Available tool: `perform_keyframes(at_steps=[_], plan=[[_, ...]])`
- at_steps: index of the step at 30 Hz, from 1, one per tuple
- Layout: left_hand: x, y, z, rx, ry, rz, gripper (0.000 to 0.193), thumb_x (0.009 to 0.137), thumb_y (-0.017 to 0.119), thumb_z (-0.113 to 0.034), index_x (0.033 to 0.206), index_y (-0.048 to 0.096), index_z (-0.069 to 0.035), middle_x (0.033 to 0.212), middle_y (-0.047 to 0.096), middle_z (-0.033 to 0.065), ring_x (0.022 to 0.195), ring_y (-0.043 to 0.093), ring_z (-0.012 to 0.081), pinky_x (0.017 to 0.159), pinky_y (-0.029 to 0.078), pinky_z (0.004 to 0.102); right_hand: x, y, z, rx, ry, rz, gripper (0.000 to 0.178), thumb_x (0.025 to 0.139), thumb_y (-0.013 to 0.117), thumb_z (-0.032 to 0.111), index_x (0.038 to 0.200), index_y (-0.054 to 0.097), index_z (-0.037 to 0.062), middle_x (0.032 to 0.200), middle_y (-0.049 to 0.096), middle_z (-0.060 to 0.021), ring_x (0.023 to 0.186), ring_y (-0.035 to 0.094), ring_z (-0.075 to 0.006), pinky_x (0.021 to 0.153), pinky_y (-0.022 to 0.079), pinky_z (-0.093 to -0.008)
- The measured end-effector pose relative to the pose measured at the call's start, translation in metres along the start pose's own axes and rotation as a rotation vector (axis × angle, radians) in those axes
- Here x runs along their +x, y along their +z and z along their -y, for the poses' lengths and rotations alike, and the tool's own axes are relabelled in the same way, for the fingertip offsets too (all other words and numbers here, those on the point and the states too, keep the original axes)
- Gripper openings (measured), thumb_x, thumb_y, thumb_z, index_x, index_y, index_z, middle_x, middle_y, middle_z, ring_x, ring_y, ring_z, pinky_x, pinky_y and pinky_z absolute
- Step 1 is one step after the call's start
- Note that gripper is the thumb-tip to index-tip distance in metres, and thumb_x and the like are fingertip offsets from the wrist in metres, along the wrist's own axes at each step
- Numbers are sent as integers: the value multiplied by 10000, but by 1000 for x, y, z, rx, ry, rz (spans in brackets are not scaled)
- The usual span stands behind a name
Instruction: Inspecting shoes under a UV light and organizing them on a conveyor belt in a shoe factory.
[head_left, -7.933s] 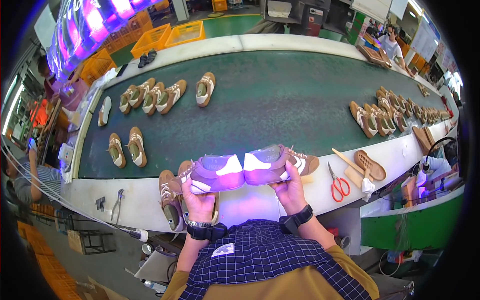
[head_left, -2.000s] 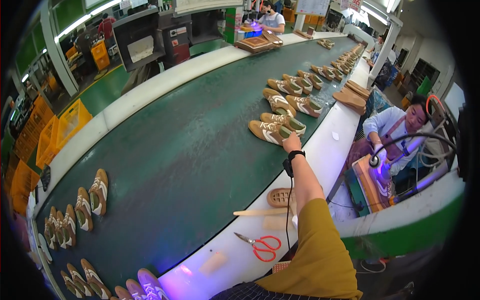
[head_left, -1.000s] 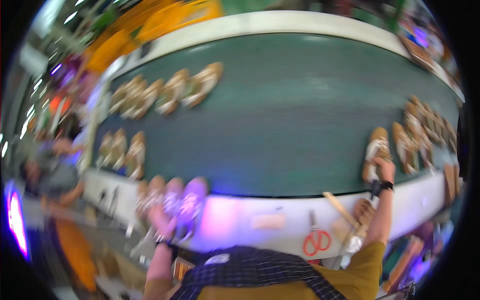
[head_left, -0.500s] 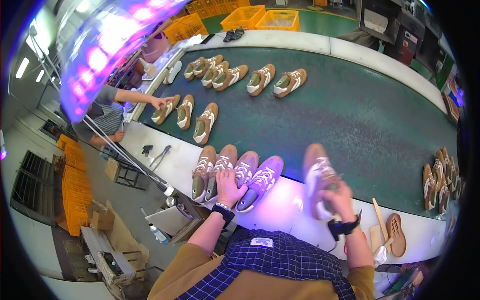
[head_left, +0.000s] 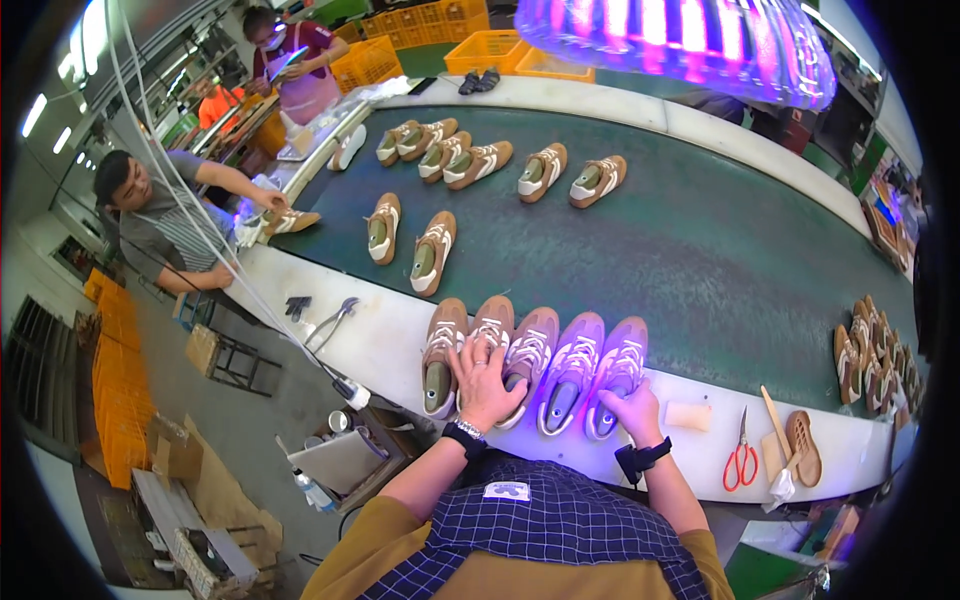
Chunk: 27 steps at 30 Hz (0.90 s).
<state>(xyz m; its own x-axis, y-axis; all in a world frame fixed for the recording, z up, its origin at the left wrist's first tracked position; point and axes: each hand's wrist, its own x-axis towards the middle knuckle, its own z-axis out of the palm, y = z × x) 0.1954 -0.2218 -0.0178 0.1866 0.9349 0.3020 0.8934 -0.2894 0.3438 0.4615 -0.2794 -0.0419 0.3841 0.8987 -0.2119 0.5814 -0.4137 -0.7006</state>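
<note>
My left hand (head_left: 485,375) is flat, fingers spread, pressing on the second and third shoes in the row of five shoes (head_left: 530,360) along the near edge of the white ledge (head_left: 380,345); my right hand (head_left: 632,412) is loosely curled on the heel of the fifth shoe (head_left: 615,375), not gripping it; if I were nudging these straight I'd push from the heels and keep the toes level with the edge of the green belt (head_left: 700,250). Toward the ledge's right end sit red scissors (head_left: 741,462), a tan block (head_left: 686,415) and a loose sole (head_left: 803,447). Further out, paired shoes (head_left: 455,160) ride the belt; yellow crates (head_left: 480,25) stand past its far edge; cardboard boxes (head_left: 175,455) sit on the floor at left; no labels readable from here.
</note>
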Motion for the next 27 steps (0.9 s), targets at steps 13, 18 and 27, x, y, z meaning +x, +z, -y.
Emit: perform_keyframes(at_steps=[13, 18, 27], plan=[[-8, -10, 18, 13, -22, 252, 805, 521, 695, -502, 1225, 535, -147, 1402, 319, 196, 1254, 270, 504, 1006, 26, 693, -24, 36, 11, 276, 114, -130, 751, 580, 790, 463, 997, 505, -93, 919, 631, -250, 876, 634, -347, 772, 489, -387], [-13, -14, 36, 55, -24, 250, 816, 518, 691, -509, 1235, 519, -158, 1391, 335, 173, 1254, 276, 488, 1020, 18, 681, -37, 59, 21, 218, 88, -198, 766, 592, 774, 494, 974, 497, -110, 893, 629, -261, 853, 635, -359, 759, 491, -392], [-1, -25, 94, 144, 70, 186, 835, 478, 686, -531, 1206, 515, -161, 1329, 397, 153, 1230, 329, 400, 993, 72, 685, -47, 90, 65, 262, -14, -60, 809, 657, 732, 525, 1110, 482, -98, 974, 631, -226, 887, 638, -328, 759, 500, -388]])
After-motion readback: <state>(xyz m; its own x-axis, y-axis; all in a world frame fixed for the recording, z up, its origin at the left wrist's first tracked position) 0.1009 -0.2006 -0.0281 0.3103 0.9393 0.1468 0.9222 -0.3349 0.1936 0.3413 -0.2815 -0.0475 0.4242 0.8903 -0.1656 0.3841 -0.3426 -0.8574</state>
